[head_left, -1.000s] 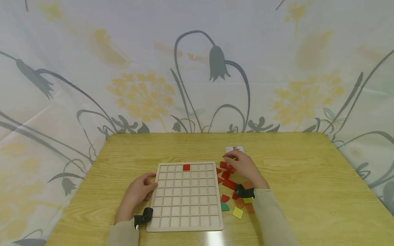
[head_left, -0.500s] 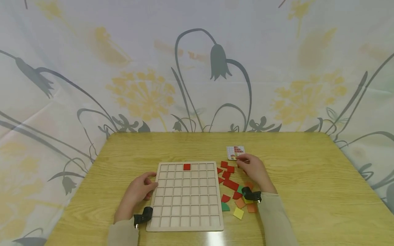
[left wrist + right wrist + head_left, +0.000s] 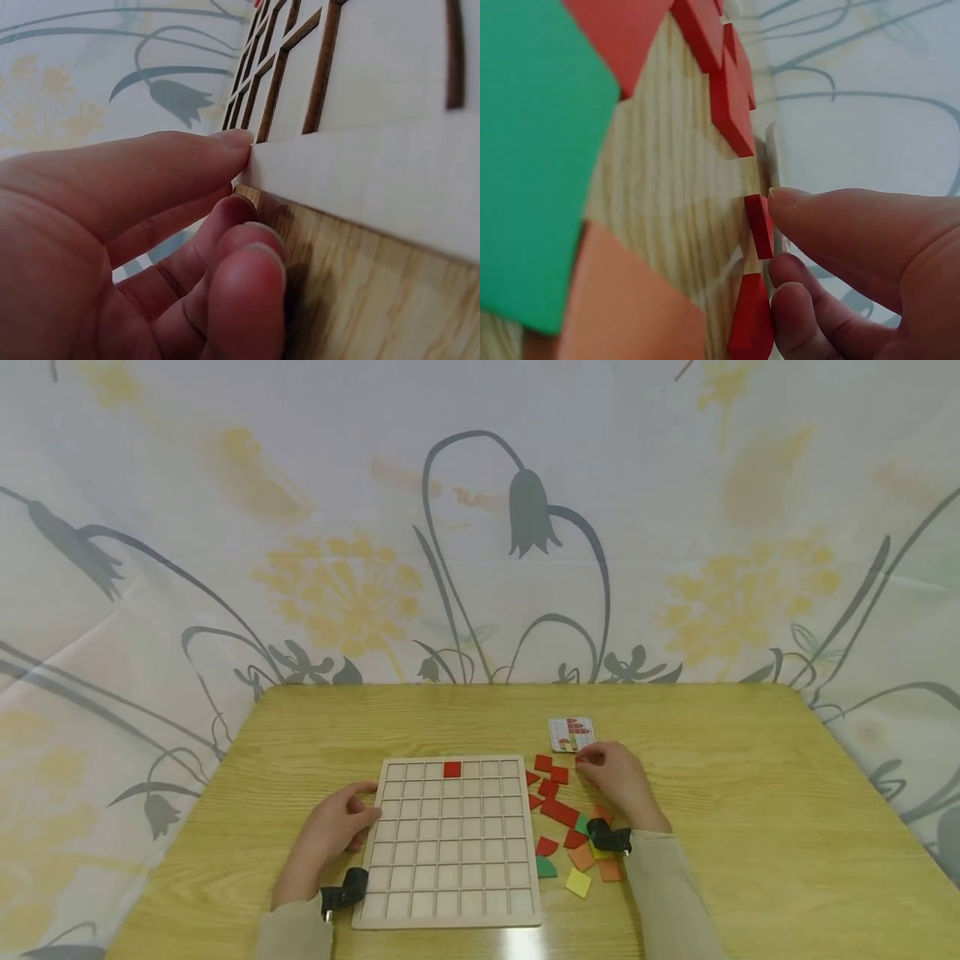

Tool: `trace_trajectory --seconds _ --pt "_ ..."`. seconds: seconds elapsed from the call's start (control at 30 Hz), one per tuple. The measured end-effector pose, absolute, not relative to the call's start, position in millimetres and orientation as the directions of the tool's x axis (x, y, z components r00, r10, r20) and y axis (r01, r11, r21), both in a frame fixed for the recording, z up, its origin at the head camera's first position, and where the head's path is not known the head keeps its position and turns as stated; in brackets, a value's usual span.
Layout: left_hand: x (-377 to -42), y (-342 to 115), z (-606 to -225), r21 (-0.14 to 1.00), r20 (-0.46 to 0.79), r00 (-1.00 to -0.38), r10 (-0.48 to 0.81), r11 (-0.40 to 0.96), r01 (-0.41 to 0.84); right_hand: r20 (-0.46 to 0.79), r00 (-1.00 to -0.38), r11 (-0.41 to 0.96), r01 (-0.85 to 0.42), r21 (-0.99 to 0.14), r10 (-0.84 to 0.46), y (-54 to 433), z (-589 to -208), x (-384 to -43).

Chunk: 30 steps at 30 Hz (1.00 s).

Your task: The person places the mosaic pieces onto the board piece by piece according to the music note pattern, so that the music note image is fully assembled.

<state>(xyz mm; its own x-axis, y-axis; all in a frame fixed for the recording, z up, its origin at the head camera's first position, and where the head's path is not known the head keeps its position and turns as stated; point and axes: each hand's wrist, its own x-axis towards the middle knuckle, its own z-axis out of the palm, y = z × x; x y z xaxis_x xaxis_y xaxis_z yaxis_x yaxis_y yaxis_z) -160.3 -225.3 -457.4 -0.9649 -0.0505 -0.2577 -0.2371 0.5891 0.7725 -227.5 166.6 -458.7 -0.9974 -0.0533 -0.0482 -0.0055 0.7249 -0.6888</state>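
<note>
In the head view, my left hand (image 3: pixel 328 828) rests at the left side of the wooden grid board (image 3: pixel 448 829). Its thumb touches the board's edge (image 3: pixel 360 176) in the left wrist view, the other fingers loosely bent beside it. One red square tile (image 3: pixel 452 769) sits in the board's top row. My right hand (image 3: pixel 618 783) is beyond the loose tiles, close to the lower right corner of a pattern card (image 3: pixel 572 734). Between its thumb and forefinger, a small red tile (image 3: pixel 760 226) is pinched; its full shape is hidden. Another red tile (image 3: pixel 751 321) lies by the curled fingers.
Right of the board lie several loose tiles: red squares (image 3: pixel 548 788), a long red piece (image 3: pixel 559 813), a green quarter-round (image 3: pixel 546 867), an orange square (image 3: pixel 581 857) and a yellow square (image 3: pixel 577 883). A patterned cloth (image 3: pixel 480 568) hangs behind the table (image 3: pixel 750 793).
My right hand moved from above the red tiles to the right, uncovering the pattern card, and now has a red tile at its fingertips. The left hand stays at the board's edge.
</note>
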Motion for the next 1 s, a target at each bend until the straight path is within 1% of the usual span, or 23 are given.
trace_trajectory --seconds 0.33,0.47,0.83,1.0 --pt "-158.7 -226.2 -455.8 0.812 -0.268 -0.963 -0.036 0.529 -0.246 -0.029 -0.999 0.783 -0.006 -0.623 -0.031 161.2 -457.2 -224.1" --pt "-158.3 -226.5 -455.8 0.813 -0.263 -0.964 -0.036 0.531 -0.241 -0.035 -0.999 0.796 -0.012 -0.606 -0.042 160.0 -456.4 -223.8" --pt "-159.9 -226.2 -456.6 0.796 -0.256 -0.965 -0.057 0.553 -0.244 -0.034 -0.997 0.76 -0.029 -0.649 -0.067 162.4 -456.0 -224.3" --pt "-159.5 -226.3 -457.9 0.802 -0.262 -0.964 -0.052 0.543 -0.247 -0.042 -0.998 0.745 -0.007 -0.667 -0.047 163.9 -456.8 -224.8"
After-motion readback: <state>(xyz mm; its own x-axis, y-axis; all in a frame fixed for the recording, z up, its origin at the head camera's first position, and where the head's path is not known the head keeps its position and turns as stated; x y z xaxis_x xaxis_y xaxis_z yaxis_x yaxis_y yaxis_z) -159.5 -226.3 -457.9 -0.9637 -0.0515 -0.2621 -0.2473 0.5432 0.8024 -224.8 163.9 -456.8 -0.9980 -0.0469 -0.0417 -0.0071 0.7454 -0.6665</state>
